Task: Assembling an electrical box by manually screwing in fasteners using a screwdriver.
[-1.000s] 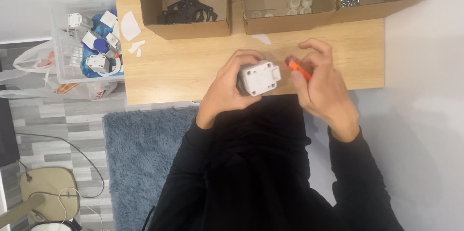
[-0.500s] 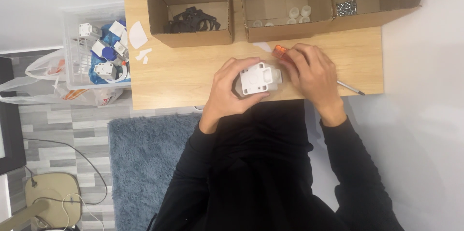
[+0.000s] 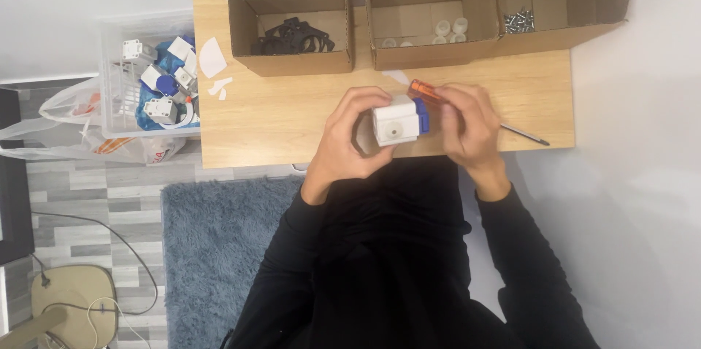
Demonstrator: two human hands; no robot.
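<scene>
Over the front edge of the wooden tabletop (image 3: 277, 119), the left hand (image 3: 347, 137) cups a small white block-shaped part (image 3: 395, 123), fingers wrapped round its left side and top, thumb underneath, so it sits lifted just off the wood in front of the person's chest. There's a round recess on the white face turned up to the camera, and a blue piece (image 3: 422, 115) seated against its right side. The right hand (image 3: 467, 126) is closed around a screwdriver (image 3: 423, 90): the orange handle pokes out above the fingers right by the blue piece, and the dark shaft (image 3: 524, 134) runs out low to the right across the wood. Judging by this, the blue piece is already on the block, but whether any screw is in I can't tell; the tip isn't on the part at this point, so fastening looks unfinished. Behind the hands stand three open cardboard boxes: the left box (image 3: 290, 64) with black ring-like parts, the middle box (image 3: 427, 57) with small white caps, the right box (image 3: 562, 35) with a heap of screws. Off the left edge sits a clear plastic bin (image 3: 117, 71) of white and blue units, and white paper scraps (image 3: 213, 64) lie near it. Nothing blocks the hands.
</scene>
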